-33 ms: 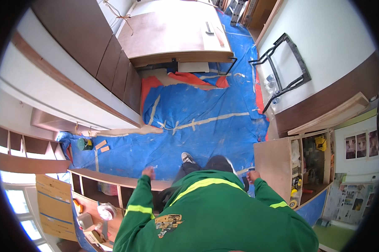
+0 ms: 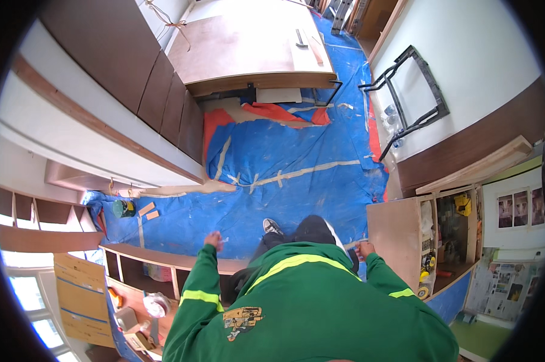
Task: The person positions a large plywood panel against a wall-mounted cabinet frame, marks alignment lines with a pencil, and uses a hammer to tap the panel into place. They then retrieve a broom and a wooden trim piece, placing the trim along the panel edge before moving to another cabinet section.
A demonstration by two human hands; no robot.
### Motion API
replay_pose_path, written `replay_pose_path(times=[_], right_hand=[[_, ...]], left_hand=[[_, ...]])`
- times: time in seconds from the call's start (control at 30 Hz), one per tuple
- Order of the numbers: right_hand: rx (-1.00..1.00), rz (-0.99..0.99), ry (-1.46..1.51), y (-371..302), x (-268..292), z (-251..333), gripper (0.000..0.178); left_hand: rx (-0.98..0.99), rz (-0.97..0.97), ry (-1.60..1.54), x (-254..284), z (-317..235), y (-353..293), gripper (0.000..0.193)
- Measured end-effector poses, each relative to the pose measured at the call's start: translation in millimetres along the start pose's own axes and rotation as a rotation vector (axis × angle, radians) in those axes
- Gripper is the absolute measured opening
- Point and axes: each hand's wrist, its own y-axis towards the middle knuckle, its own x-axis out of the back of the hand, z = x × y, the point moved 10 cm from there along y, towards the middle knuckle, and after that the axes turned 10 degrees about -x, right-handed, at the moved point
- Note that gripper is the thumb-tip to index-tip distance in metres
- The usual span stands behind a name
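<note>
My left hand [image 2: 214, 240] hangs at my left side above the blue sheet, its fingers loosely apart and nothing visible in them. Beneath it runs the edge of a low wooden shelf unit [image 2: 188, 262]. My right hand [image 2: 364, 249] is at my other side, fingers curled in; whatever they may hold is too small to make out. Closest to it stands a wooden cabinet [image 2: 395, 238]. Green sleeves with yellow bands cover both arms. One sneaker [image 2: 272, 226] shows on the blue floor sheet [image 2: 309, 199].
Ahead is a wooden platform [image 2: 236, 54] with a hammer [image 2: 301, 38] on it. A black metal frame [image 2: 422, 78] leans at the right wall. Far left are a green tub [image 2: 123, 209] and two small wood blocks [image 2: 149, 212]. Tools lie on the bench [image 2: 168, 314] behind left.
My left hand has shifted slightly right and upward. My right hand has turned a little, and the dark patch seen by its fingers no longer shows clearly. The view has moved slightly.
</note>
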Motion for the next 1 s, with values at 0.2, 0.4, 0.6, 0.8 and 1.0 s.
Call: replay_pose_path(times=[0.2, 0.4, 0.6, 0.8, 1.0], right_hand=[[0.115, 0.082, 0.232, 26, -82, 118, 0.021], [0.228, 0.108, 0.055, 76, -136, 264, 0.007], [-0.051, 0.159, 0.195, 124, -159, 416, 0.01], [0.285, 0.196, -0.085, 105, -217, 746, 0.014], [0.537, 0.181, -0.006, 36, -252, 981, 0.014]], left_hand=[[-0.197, 0.212, 0.115, -90, -218, 118, 0.053], [-0.18, 0.31, 0.335, -133, -255, 192, 0.05], [0.333, 0.252, 0.562, -45, -210, 188, 0.048], [-0.065, -0.06, 0.788, 21, -338, 290, 0.05], [-0.468, -0.162, 0.618, -88, -604, 429, 0.054]])
